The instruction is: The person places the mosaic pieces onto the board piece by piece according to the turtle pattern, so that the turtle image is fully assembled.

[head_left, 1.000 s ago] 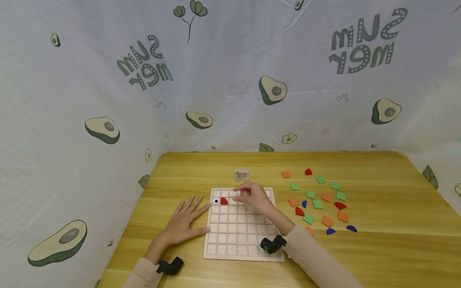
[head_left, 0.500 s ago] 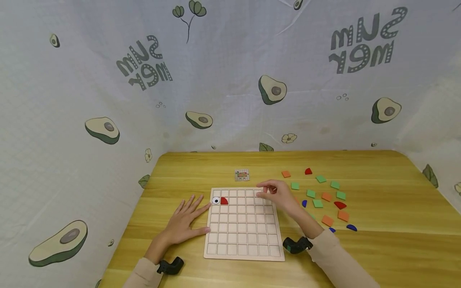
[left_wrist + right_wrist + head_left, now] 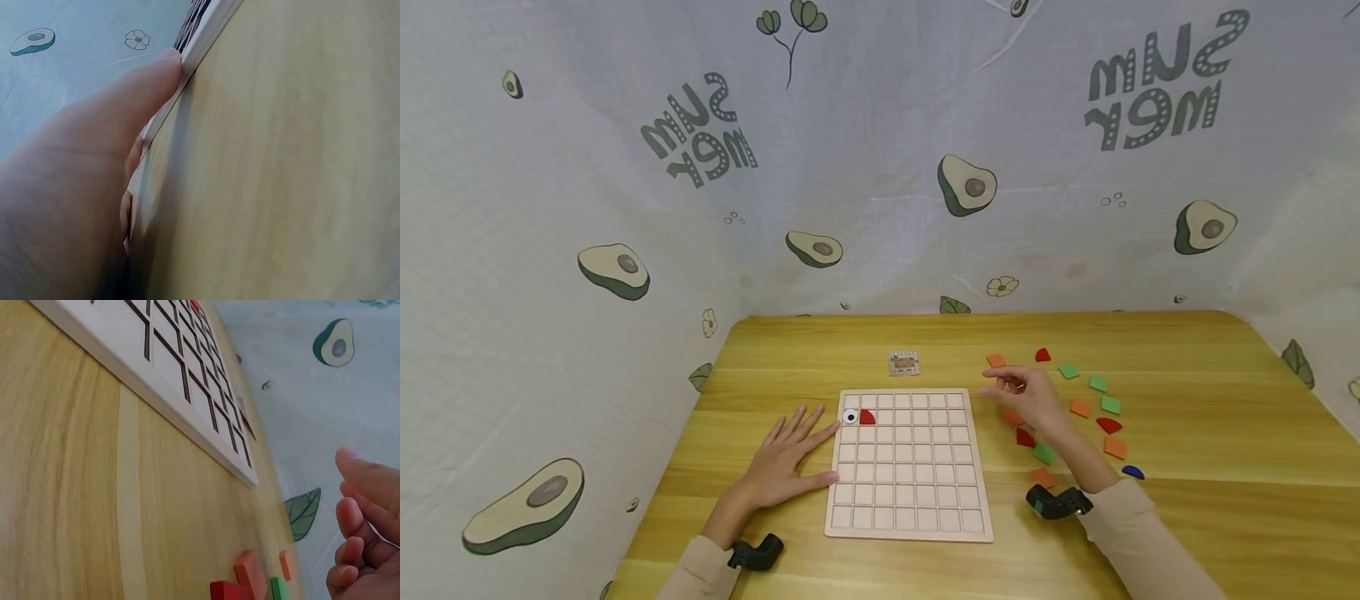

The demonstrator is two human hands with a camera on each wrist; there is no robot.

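A wooden grid board [image 3: 904,467] lies in the middle of the table. In its left column sits a white eye piece [image 3: 850,417], with a red quarter-round piece [image 3: 867,417] in the cell beside it. My left hand [image 3: 781,468] is flat with fingers spread, thumb and index fingertip touching the board's left edge; the left wrist view shows the thumb [image 3: 150,84] against that edge. Above the scattered pieces hovers my right hand [image 3: 1030,402], fingers loosely bent. Nothing shows between its thumb and fingers in the right wrist view. It hides some pieces underneath.
Right of the board lie loose orange squares [image 3: 1080,407], green squares [image 3: 1098,383], red pieces [image 3: 1108,426] and a blue half-round piece [image 3: 1133,472]. A small patterned card [image 3: 904,363] lies behind the board. A printed curtain [image 3: 880,167] hangs along the table's back edge.
My right hand has moved rightward from over the board to over the loose pieces. The left hand has stayed at the board's edge, and both pieces on the board have not moved.
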